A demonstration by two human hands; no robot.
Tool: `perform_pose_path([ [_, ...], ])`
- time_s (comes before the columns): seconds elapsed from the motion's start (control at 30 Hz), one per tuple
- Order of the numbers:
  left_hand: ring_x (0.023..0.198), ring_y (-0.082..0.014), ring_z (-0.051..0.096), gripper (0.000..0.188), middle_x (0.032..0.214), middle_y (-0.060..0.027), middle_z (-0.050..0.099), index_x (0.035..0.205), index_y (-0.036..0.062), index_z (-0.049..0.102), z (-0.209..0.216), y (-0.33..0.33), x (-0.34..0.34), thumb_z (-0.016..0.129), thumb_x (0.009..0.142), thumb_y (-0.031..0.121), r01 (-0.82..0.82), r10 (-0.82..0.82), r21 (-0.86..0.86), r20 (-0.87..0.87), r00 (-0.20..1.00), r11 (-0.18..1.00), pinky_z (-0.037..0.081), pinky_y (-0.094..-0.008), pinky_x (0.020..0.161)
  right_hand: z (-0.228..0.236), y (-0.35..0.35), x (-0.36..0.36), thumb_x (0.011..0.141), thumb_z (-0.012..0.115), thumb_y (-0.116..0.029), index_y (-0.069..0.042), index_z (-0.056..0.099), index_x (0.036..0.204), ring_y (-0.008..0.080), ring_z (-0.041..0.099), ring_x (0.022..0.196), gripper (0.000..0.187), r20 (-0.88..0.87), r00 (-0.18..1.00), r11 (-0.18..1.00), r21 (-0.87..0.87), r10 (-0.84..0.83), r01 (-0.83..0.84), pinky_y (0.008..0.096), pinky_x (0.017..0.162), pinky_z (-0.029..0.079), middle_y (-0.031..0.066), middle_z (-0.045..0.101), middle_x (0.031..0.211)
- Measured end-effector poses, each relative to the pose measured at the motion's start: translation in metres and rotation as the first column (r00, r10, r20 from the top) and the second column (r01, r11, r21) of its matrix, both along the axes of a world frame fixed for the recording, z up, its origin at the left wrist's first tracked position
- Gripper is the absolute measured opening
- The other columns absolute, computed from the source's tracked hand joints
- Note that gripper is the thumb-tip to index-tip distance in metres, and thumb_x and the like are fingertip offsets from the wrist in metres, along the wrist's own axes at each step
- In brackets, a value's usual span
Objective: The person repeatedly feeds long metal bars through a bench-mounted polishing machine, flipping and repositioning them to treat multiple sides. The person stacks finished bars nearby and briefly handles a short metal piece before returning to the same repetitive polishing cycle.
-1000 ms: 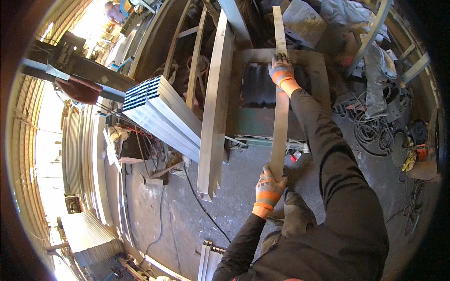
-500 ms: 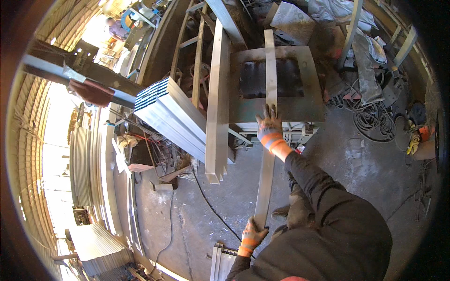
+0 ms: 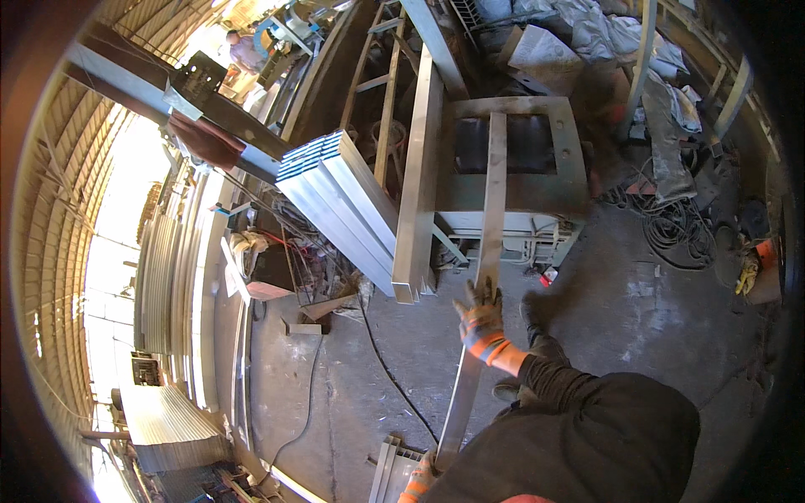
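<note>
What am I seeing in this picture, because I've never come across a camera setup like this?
There's no robot here: a fisheye camera worn on a person's head looks down at their own work, and bends straight edges. The gloved right hand lies, fingers spread, on a long metal bar; the left hand, partly hidden, is at its near end. The bar's far end lies over a green-grey stand with a dark middle. Further left is a stack of metal profiles.

Right hand point(image 3: 481, 323) splayed, left hand point(image 3: 419, 480) low
</note>
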State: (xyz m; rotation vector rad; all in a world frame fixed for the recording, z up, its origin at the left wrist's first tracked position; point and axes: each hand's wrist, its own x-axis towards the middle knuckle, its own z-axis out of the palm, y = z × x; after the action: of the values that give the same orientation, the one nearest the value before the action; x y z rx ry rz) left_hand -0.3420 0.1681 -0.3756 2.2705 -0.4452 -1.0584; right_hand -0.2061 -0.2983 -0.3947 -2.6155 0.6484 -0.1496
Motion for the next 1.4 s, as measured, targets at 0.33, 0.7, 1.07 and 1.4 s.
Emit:
perform_pose_path([
  [0.33, 0.115, -0.0441, 0.077, 0.097, 0.131, -0.0287, 0.073, 0.148, -0.0006, 0.049, 0.001, -0.328, 0.16, 0.1, 0.08, 0.047, 0.123, -0.121, 0.0, 0.178, 0.977, 0.992, 0.062, -0.0525, 0.095, -0.061, -0.343, 0.168, 0.096, 0.066, -0.013, -0.005, 0.07, 0.149, 0.0456, 0.046, 0.159, 0.053, 0.429, 0.903, 0.971, -0.205, -0.025, 0.124, 0.0536, 0.135, 0.033, 0.0233, 0.049, 0.172],
  [0.7, 0.114, -0.0508, 0.073, 0.076, 0.124, -0.0294, 0.073, 0.141, 0.0011, 0.045, -0.001, -0.595, 0.255, 0.089, 0.087, 0.035, 0.143, -0.112, -0.049, 0.391, 0.913, 0.989, 0.06, -0.0556, 0.097, -0.051, -0.55, 0.31, 0.115, 0.045, -0.035, -0.012, 0.046, 0.172, 0.0399, 0.033, 0.168, 0.061, -0.062, 0.954, 0.911, -0.321, -0.293, 0.259, 0.0567, 0.136, 0.027, 0.0139, 0.039, 0.181],
  [1.07, 0.122, -0.051, 0.071, 0.095, 0.134, -0.0318, 0.07, 0.15, -0.0027, 0.043, -0.026, -0.358, 0.134, 0.092, 0.085, 0.046, 0.192, -0.204, 0.069, 0.307, 0.93, 0.979, 0.06, -0.0552, 0.099, -0.045, -0.324, 0.161, 0.099, 0.064, -0.036, -0.011, 0.071, 0.148, 0.0436, 0.03, 0.167, 0.056, 0.091, 0.967, 0.941, -0.226, -0.237, 0.251, 0.0644, 0.128, 0.034, 0.0206, 0.041, 0.178],
  [1.4, 0.119, -0.0517, 0.071, 0.08, 0.126, -0.0301, 0.072, 0.136, 0.0006, 0.049, -0.049, -0.069, 0.003, 0.093, 0.085, 0.043, 0.13, -0.143, 0.126, 0.105, 0.984, 0.984, 0.059, -0.0558, 0.098, -0.02, -0.065, 0.02, 0.099, 0.065, -0.036, -0.016, 0.067, 0.157, 0.0518, 0.018, 0.17, 0.062, -0.062, 0.991, 0.988, -0.103, -0.122, 0.115, 0.0708, 0.132, 0.02, 0.0266, 0.024, 0.184],
])
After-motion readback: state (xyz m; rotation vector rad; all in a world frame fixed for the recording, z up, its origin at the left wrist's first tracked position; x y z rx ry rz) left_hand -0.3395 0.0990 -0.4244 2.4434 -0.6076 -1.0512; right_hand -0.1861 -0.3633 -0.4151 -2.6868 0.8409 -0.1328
